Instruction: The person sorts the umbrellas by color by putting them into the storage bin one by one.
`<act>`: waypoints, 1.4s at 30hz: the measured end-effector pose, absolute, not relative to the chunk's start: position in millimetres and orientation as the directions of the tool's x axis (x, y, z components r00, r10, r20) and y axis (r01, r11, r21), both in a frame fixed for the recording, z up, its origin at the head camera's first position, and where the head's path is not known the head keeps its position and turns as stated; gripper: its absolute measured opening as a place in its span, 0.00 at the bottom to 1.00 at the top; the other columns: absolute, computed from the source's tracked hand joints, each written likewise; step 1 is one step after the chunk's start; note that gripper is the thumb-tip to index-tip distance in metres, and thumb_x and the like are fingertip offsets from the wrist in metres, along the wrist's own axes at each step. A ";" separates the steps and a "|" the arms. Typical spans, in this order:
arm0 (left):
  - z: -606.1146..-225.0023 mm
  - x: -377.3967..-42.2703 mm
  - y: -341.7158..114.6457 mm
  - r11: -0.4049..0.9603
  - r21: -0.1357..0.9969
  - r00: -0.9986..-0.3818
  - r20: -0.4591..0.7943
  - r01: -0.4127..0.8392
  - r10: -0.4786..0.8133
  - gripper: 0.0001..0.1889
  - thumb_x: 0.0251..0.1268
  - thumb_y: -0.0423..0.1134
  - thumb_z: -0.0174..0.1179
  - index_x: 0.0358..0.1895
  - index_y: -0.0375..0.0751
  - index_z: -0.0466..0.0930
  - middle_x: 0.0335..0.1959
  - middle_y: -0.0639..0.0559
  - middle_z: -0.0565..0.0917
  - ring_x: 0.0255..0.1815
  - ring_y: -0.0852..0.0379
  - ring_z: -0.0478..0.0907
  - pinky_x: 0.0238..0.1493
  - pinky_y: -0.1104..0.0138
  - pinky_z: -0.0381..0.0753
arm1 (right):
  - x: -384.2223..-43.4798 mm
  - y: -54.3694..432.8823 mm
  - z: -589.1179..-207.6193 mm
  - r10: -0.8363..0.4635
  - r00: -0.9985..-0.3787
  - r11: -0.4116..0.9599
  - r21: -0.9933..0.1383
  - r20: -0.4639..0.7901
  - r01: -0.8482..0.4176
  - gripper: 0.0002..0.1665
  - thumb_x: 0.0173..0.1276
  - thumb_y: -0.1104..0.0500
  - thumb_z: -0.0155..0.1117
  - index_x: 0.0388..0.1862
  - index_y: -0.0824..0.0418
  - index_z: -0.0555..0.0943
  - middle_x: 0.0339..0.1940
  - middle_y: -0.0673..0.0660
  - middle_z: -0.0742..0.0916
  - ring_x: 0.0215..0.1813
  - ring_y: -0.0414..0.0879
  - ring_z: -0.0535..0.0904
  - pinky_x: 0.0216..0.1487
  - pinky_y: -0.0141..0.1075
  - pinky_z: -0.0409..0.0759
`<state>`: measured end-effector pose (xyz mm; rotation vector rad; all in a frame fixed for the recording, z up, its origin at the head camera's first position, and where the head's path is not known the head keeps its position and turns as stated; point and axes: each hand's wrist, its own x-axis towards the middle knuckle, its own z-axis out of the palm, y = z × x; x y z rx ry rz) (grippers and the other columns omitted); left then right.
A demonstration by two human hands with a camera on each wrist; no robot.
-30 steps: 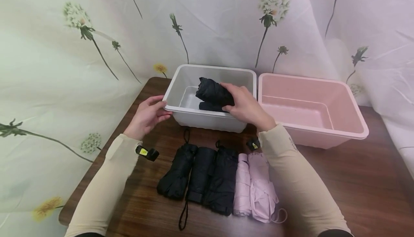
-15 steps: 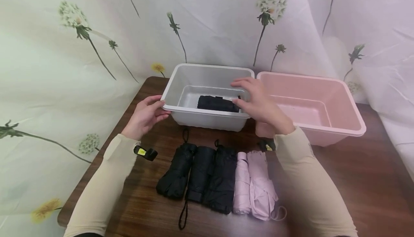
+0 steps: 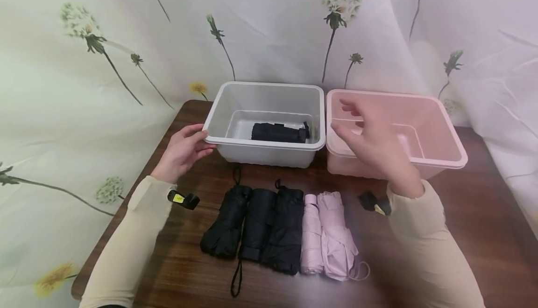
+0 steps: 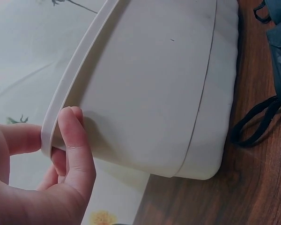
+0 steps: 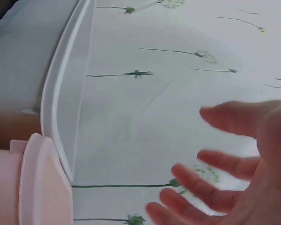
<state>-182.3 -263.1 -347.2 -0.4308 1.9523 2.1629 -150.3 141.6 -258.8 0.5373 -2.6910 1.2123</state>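
Note:
My left hand (image 3: 180,154) pinches the left front corner of the white plastic bin (image 3: 269,154), thumb on one side of the rim (image 4: 68,86) and fingers on the other. Inside this bin a black folded umbrella (image 3: 277,132) lies along the front wall, which hides the floor just behind it. Holding nothing, my right hand (image 3: 374,140) hovers over the pink bin (image 3: 437,162), thumb and fingers spread apart. The right wrist view shows the same hand (image 5: 239,178) in front of the flowered cloth.
In front of the bins, a row of folded umbrellas lies on the wooden table (image 3: 176,252): several black ones, including one with a long wrist loop (image 3: 237,277), then two pink ones (image 3: 312,238). A flowered cloth (image 3: 269,28) hangs behind.
My right hand lets go of a black umbrella in the white bin and moves right, over the pink bin. The left hand keeps its grip on the rim. The view shifts slightly.

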 end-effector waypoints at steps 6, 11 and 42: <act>-344.4 -179.7 -263.4 -0.133 0.933 -0.939 -0.342 -0.334 -0.036 0.28 0.68 0.42 0.59 0.68 0.43 0.60 0.56 0.47 0.71 0.34 0.60 0.84 0.39 0.71 0.85 | -126.8 157.0 -259.4 -0.198 -0.961 0.657 -0.702 0.192 -0.275 0.36 0.69 0.51 0.63 0.71 0.59 0.63 0.60 0.67 0.79 0.59 0.61 0.76 0.57 0.56 0.78; -343.5 -180.0 -262.7 -0.130 0.933 -0.939 -0.343 -0.336 -0.033 0.28 0.68 0.42 0.59 0.68 0.43 0.59 0.56 0.46 0.70 0.34 0.60 0.84 0.39 0.71 0.85 | -111.9 168.3 -276.7 -0.208 -0.967 0.705 -0.663 0.146 -0.252 0.38 0.69 0.51 0.63 0.71 0.63 0.62 0.58 0.69 0.79 0.55 0.63 0.79 0.54 0.57 0.79; -343.4 -178.6 -260.7 -0.178 0.924 -0.938 -0.347 -0.339 -0.014 0.26 0.69 0.40 0.58 0.66 0.43 0.60 0.55 0.47 0.71 0.34 0.60 0.84 0.39 0.71 0.85 | -40.1 153.7 -397.4 -0.181 -0.932 0.807 -0.589 -0.314 0.042 0.65 0.57 0.28 0.63 0.77 0.62 0.45 0.66 0.78 0.70 0.68 0.70 0.67 0.64 0.63 0.68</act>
